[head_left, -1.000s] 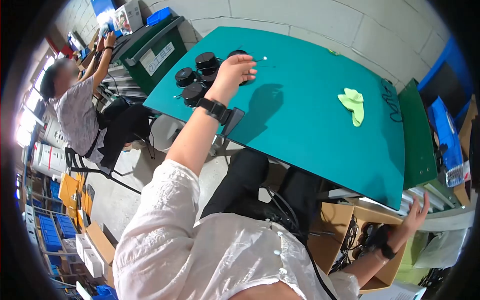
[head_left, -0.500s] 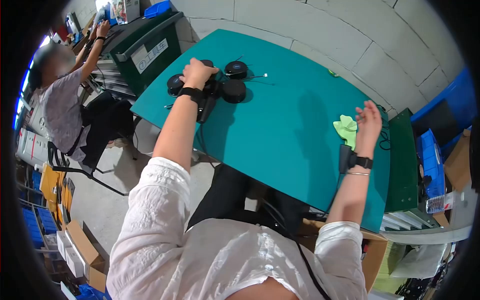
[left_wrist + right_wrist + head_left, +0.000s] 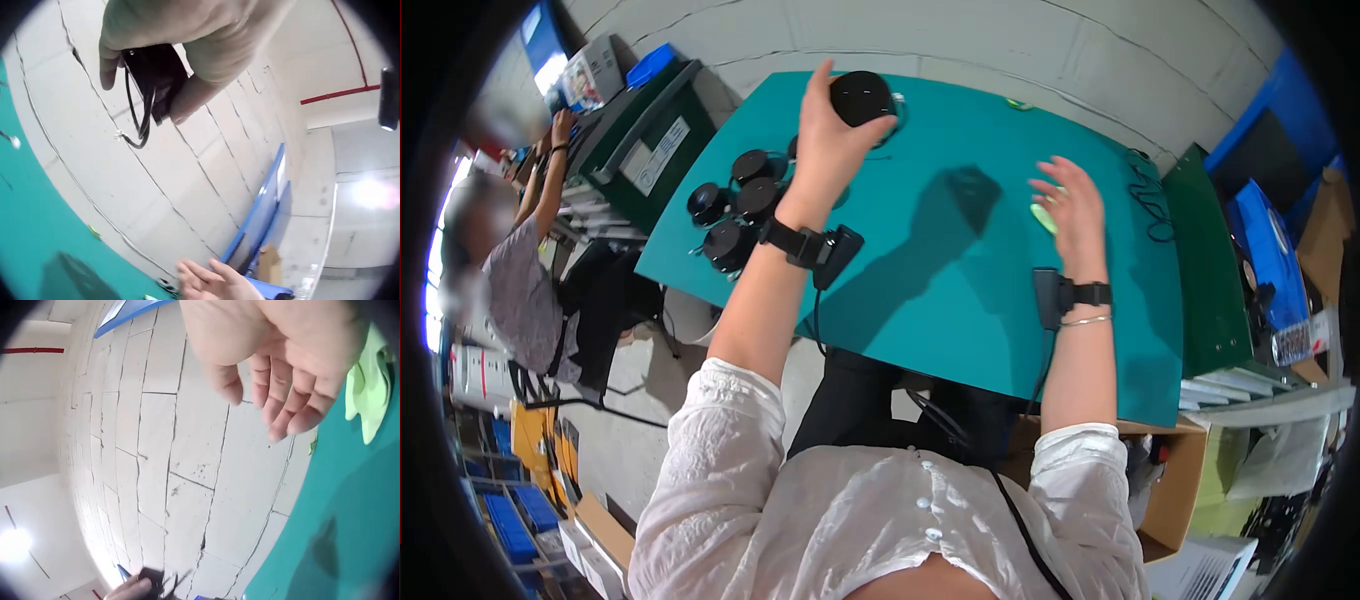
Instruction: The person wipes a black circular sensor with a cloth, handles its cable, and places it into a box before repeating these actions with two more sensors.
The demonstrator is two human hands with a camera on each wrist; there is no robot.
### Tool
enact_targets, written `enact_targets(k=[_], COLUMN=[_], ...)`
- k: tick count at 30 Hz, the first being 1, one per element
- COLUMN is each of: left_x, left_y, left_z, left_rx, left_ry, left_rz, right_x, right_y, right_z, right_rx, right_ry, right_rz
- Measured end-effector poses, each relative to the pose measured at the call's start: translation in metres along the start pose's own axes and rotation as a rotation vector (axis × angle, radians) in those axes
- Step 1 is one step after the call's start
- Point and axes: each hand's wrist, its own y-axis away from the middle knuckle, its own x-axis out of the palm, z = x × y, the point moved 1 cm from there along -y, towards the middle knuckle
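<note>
My left hand (image 3: 830, 145) holds a black round device (image 3: 862, 98) between thumb and fingers, raised above the table (image 3: 960, 320). In the left wrist view, a short black cable (image 3: 145, 119) with a small white plug hangs from the device. Several similar black round devices (image 3: 728, 245) sit grouped at the table's left side, below and left of that hand. Over the right part of the table hovers my right hand (image 3: 1077, 215), its fingers loosely bent and nothing in them. It partly covers a light green cloth (image 3: 369, 394), which lies beside and below it.
A coiled black cord (image 3: 1157, 205) lies near the table's right edge. An open cardboard box (image 3: 1185, 480) stands below at the right front. At the left, another person (image 3: 525, 270) sits beside a green tool cart (image 3: 635, 165). A block wall (image 3: 960, 45) runs behind the table.
My left hand went down among the black devices and has since come up holding one. My right hand rose from beside the cardboard box to above the table. The head view also shifted.
</note>
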Motion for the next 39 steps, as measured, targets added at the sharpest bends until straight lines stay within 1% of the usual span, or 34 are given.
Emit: enact_targets(k=[2,3,4,5,6,8,9,10,12,13,15,16,18,19,20,22,23,24,25,26,27,28,30,32,34,35,36,37,38,39], left_x=[0.028,0.042,0.057,0.069,0.078,0.094,0.098,0.100,0.102,0.101,0.097,0.094,0.089,0.086,0.085,0.085,0.088,0.089,0.089,0.089,0.089,0.089,0.090,0.093,0.094,0.094,0.093,0.092,0.091,0.090], left_y=[0.007,0.012,0.018,0.022,0.025,0.035,0.039,0.042,0.046,0.046,0.044,0.044,0.047,0.050,0.051,0.053,0.056,0.057,0.059,0.059,0.060,0.060,0.060,0.060,0.061,0.061,0.060,0.060,0.059,0.058], left_z=[-0.026,-0.039,-0.043,-0.047,-0.050,-0.045,-0.044,-0.042,-0.038,-0.032,-0.017,-0.012,0.000,0.008,0.013,0.018,0.018,0.016,0.015,0.014,0.014,0.014,0.016,0.018,0.020,0.021,0.022,0.023,0.024,0.024], left_rx=[0.049,0.065,0.119,0.117,0.113,0.116,0.113,0.111,0.129,0.125,0.033,0.029,-0.421,-0.469,-0.478,-0.864,-0.945,-0.959,-1.031,-1.098,-1.107,-1.127,-1.151,-1.181,-1.179,-1.170,-1.170,-1.150,-1.128,-1.127], left_ry=[0.138,0.205,0.222,0.218,0.211,0.186,0.154,0.155,0.121,0.121,0.295,0.298,1.054,1.126,1.129,1.504,1.421,1.430,1.540,1.649,1.651,1.653,1.655,1.620,1.639,1.654,1.655,1.720,1.785,1.797], left_rz=[0.104,0.152,0.166,0.218,0.268,0.316,0.355,0.361,0.424,0.433,0.521,0.527,0.617,0.647,0.648,0.819,0.794,0.781,0.805,0.828,0.814,0.800,0.782,0.698,0.672,0.649,0.647,0.684,0.723,0.722], right_x=[0.015,0.021,0.029,0.033,0.034,0.034,0.032,0.031,0.031,0.030,0.033,0.034,0.036,0.038,0.040,0.044,0.046,0.048,0.049,0.051,0.052,0.052,0.053,0.053,0.048,0.045,0.040,0.034,0.025,0.012], right_y=[0.004,0.008,0.011,0.013,0.013,0.013,0.013,0.012,0.009,0.009,0.011,0.011,0.012,0.013,0.014,0.015,0.015,0.016,0.017,0.016,0.016,0.016,0.016,0.018,0.015,0.013,0.010,0.007,0.004,0.000], right_z=[-0.006,-0.005,-0.004,-0.003,-0.003,-0.002,0.000,-0.003,-0.010,-0.011,-0.008,-0.008,-0.010,-0.011,-0.012,-0.014,-0.016,-0.018,-0.021,-0.022,-0.023,-0.024,-0.022,-0.022,-0.031,-0.030,-0.028,-0.025,-0.025,-0.025], right_rx=[0.086,0.073,0.155,0.238,0.230,0.086,0.059,0.062,0.043,0.048,0.097,0.102,0.093,0.099,0.111,0.135,0.148,0.164,0.181,0.107,0.030,0.041,-0.001,0.023,-0.045,-0.044,-0.167,-0.292,-0.292,-0.372], right_ry=[-0.155,-0.154,-0.284,-0.416,-0.418,-0.425,-0.328,-0.330,-0.075,-0.078,-0.083,-0.083,-0.063,-0.062,-0.036,0.000,0.031,0.061,0.065,0.114,0.160,0.158,0.213,0.224,0.288,0.290,0.495,0.698,0.698,1.000], right_rz=[0.179,0.159,0.255,0.354,0.344,0.425,0.405,0.400,0.306,0.299,0.287,0.280,0.312,0.306,0.314,0.321,0.331,0.343,0.346,0.354,0.362,0.367,0.375,0.379,0.327,0.328,0.251,0.170,0.170,0.082])
